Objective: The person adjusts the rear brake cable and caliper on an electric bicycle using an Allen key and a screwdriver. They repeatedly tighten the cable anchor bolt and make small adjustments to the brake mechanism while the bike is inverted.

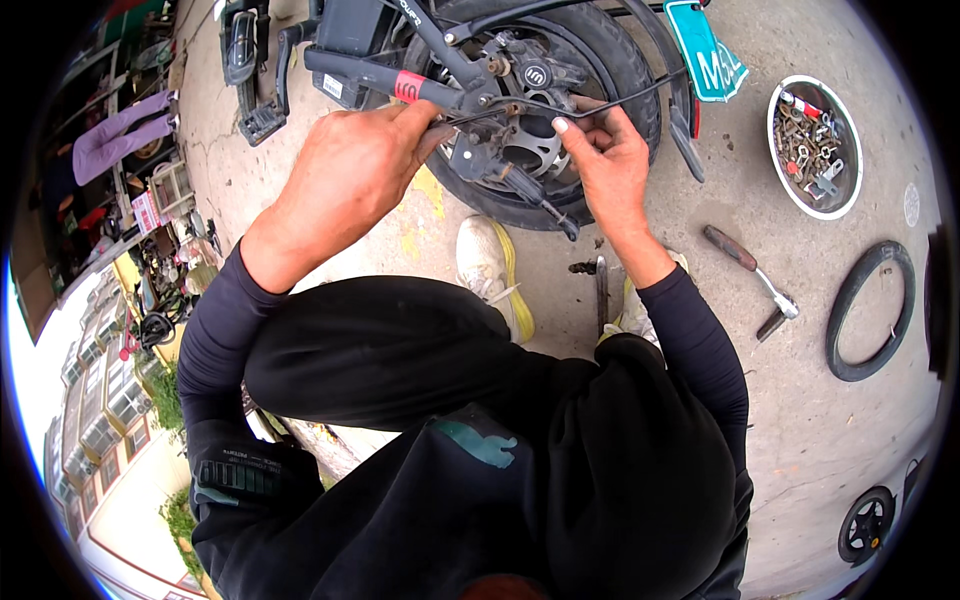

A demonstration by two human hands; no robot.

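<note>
A black cable (640,92) crosses in front of the rear wheel of a bike lying on its side. My right hand (610,165) pinches the cable between thumb and fingers, over the wheel hub (536,78). To the left, my left hand (345,175) is closed, its thumb and forefinger pressed together at the cable's other stretch, beside the grey frame tube (370,76) with a red band. Its fingers partly hide what they grip. A metal bracket and a brake lever arm (540,205) stand out below the hub. The black tyre (640,125) rings the wheel.
A metal bowl (771,150) of loose hardware stands at right. Below it lie a ratchet wrench (755,268) and a black tyre ring (840,335). Between my shoes is a metal tool (602,290). A pedal (262,122) and a teal plate (690,40) stick out from the bike.
</note>
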